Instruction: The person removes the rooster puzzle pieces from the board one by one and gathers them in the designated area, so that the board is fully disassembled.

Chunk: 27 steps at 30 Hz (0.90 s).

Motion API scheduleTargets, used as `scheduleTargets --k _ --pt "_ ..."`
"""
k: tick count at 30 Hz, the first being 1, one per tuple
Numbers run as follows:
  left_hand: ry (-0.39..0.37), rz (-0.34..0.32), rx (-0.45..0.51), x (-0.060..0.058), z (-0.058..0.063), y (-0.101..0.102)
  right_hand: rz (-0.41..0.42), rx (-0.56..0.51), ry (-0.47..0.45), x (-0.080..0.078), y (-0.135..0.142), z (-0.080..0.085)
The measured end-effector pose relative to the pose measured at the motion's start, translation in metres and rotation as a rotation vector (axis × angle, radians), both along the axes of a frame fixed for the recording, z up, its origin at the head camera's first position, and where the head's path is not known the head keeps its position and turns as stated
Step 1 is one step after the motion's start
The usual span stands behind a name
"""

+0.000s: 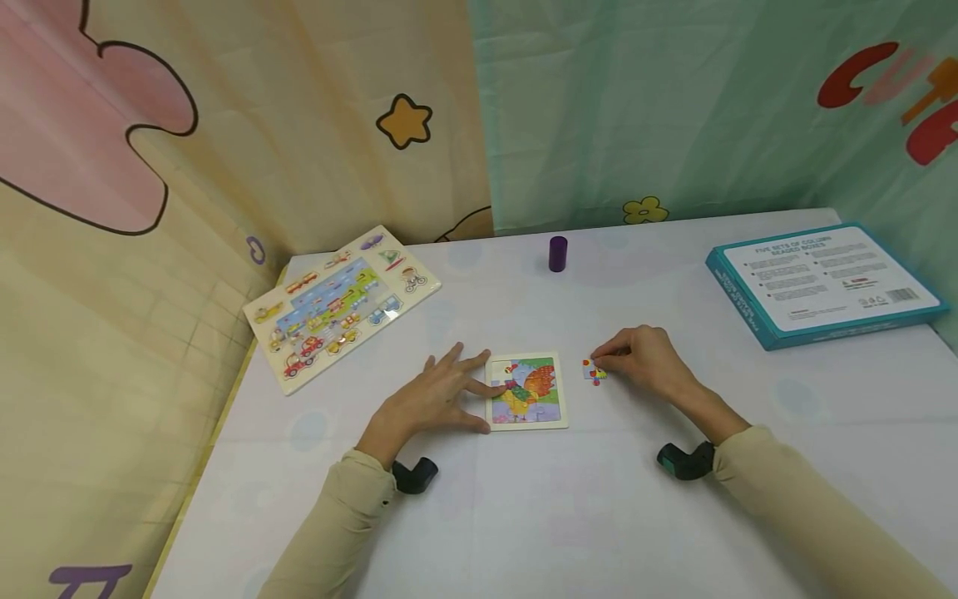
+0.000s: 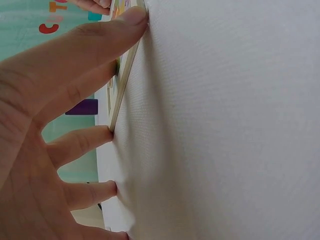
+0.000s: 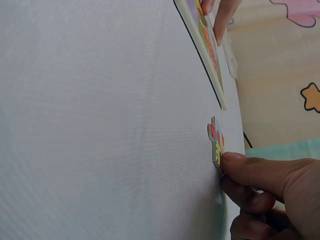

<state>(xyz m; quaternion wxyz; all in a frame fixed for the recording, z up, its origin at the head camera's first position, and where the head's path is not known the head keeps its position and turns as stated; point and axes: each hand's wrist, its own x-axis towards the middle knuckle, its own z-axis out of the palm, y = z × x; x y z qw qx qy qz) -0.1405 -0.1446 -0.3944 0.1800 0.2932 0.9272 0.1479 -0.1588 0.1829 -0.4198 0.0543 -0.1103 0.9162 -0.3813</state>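
A small square jigsaw puzzle [image 1: 550,413] in a pale wooden frame, with a colourful bird picture, lies on the table. My left hand [image 1: 441,395] spreads its fingers along the frame's left side. Its thumb [image 2: 132,17] touches the near corner and one finger reaches onto the picture; other fingertips rest on the cloth. Just right of the frame, my right hand [image 1: 645,359] pinches a loose jigsaw piece [image 1: 596,372] between thumb and fingers. In the right wrist view the piece [image 3: 216,142] is close over the white cloth, red and yellow on its face.
A wooden vehicle puzzle board [image 1: 337,312] lies at the back left. Behind the small puzzle stands a purple cylinder [image 1: 557,254]. At the back right lies a teal-edged box [image 1: 827,283]. Printed curtains [image 1: 599,108] hang along the table's back and left sides.
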Motion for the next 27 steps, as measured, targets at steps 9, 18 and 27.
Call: scheduleTargets --k 9,18,27 --pt "0.016 -0.003 -0.003 0.001 0.000 -0.001 0.002 -0.010 0.054 -0.001 -0.005 0.001" --pt "-0.007 0.001 -0.017 -0.001 -0.001 -0.002 0.232 -0.077 0.071 -0.011 -0.041 0.000" --pt "0.001 -0.015 -0.021 -0.001 0.000 0.000 0.455 -0.040 -0.005 -0.020 -0.082 0.003"
